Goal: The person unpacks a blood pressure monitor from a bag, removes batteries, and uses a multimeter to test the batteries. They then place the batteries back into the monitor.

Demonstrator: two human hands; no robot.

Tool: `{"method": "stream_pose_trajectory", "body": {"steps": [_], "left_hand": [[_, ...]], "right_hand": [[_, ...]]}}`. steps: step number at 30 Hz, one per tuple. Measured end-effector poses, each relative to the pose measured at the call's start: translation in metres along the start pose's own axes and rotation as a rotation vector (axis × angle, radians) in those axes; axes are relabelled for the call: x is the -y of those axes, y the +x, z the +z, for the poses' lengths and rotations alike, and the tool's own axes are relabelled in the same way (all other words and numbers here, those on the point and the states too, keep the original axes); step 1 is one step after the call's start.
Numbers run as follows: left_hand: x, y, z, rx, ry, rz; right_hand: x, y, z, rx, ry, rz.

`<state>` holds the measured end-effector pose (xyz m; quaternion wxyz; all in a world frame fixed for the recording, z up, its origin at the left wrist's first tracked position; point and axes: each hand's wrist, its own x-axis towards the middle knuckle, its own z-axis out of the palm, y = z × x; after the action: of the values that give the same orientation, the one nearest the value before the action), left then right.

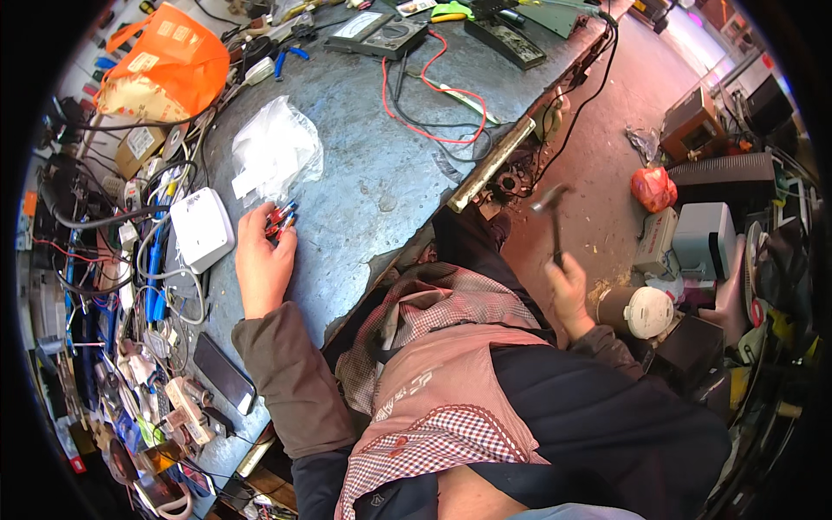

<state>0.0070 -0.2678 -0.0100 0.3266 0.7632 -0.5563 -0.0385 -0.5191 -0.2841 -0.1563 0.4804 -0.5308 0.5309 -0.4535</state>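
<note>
The right grip [568, 284] is wrapped round the handle [557, 243] of a hammer [555, 224], held beside the bench [373, 195]; it looks stiff and head-heavy, so low on the handle seems the sound hold. The left grip [263, 262] pinches small red-and-blue parts [279, 220] over the bench, probably light, hard and fiddly, best held by their sides

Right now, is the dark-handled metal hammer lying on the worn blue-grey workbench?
No, the right hand holds the hammer by its handle, off to the right of the workbench.
</note>
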Motion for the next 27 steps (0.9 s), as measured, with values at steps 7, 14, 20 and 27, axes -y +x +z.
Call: {"method": "stream_pose_trajectory", "body": {"steps": [7, 14, 20, 27], "left_hand": [[0.001, 0.004, 0.002, 0.005, -0.005, 0.033], [0.003, 0.004, 0.001, -0.004, -0.172, -0.127], [-0.006, -0.002, -0.001, -0.069, -0.18, -0.047], [-0.007, -0.004, -0.006, -0.038, -0.142, -0.039]], "right_hand": [[-0.05, 0.021, 0.051, 0.157, -0.027, 0.155], [-0.042, 0.176, 0.184, 0.015, 0.747, -0.128], [-0.044, 0.071, 0.177, 0.014, 0.083, -0.3], [0.212, 0.139, 0.165, 0.26, -0.225, -0.996]]}}
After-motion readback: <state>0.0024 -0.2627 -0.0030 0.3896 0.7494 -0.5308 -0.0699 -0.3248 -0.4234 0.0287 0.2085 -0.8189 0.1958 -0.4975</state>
